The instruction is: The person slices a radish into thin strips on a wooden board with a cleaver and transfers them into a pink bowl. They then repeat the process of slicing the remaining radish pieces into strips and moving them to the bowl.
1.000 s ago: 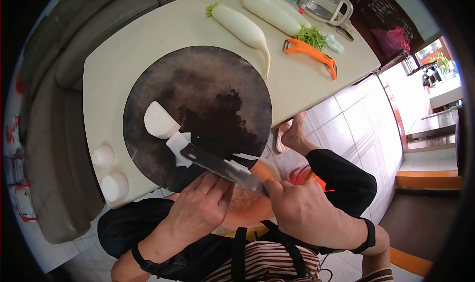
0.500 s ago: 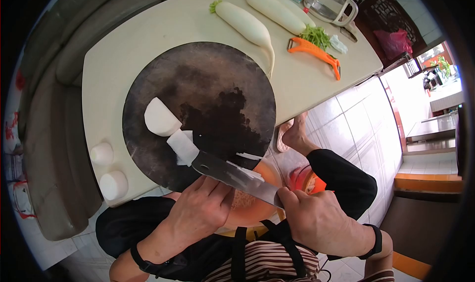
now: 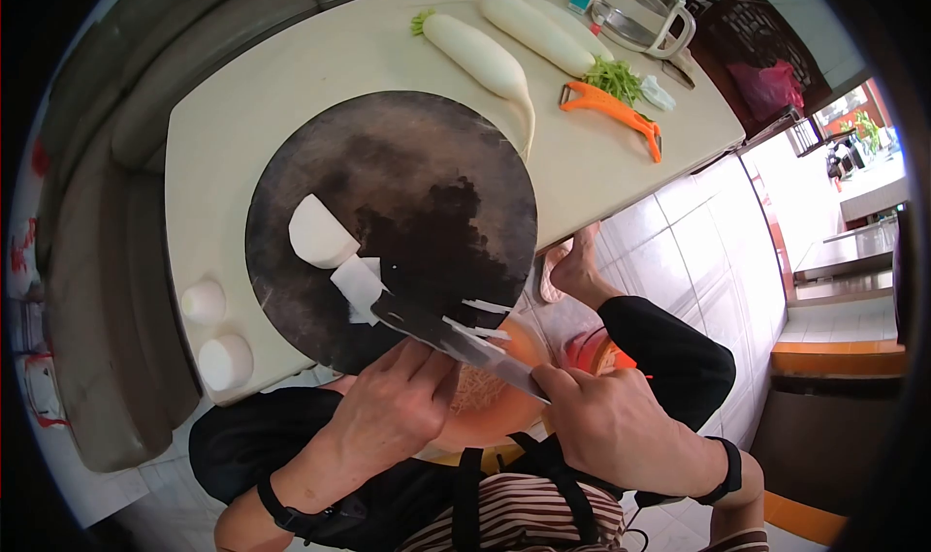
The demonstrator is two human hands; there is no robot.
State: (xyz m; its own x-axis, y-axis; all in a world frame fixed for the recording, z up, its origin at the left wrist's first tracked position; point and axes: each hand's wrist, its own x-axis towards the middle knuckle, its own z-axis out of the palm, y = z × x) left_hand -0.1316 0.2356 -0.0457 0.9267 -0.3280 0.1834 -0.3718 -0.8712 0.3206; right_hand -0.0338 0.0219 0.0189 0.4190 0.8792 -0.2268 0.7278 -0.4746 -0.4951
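My right hand is wrapped round the handle end of a kitchen knife. The blade points up and left over the near edge of a round, dark cutting board. Close against the blade's near side is my left hand, its fingers curled; whatever they hold is hidden. Thin white strips lie along the blade and beside it. Just past the knife's tip are white radish slices, touching a thick half-round radish chunk. Below the blade, an orange bowl contains pale shreds.
Whole white radishes lie at the table's far side, near an orange peeler and a glass jug. Two radish ends stand at the left edge. A red container is by my right knee.
The knife blade has tilted and looks narrower, with its strips more exposed. Both hands keep nearly the same place. The whole view has shifted slightly.
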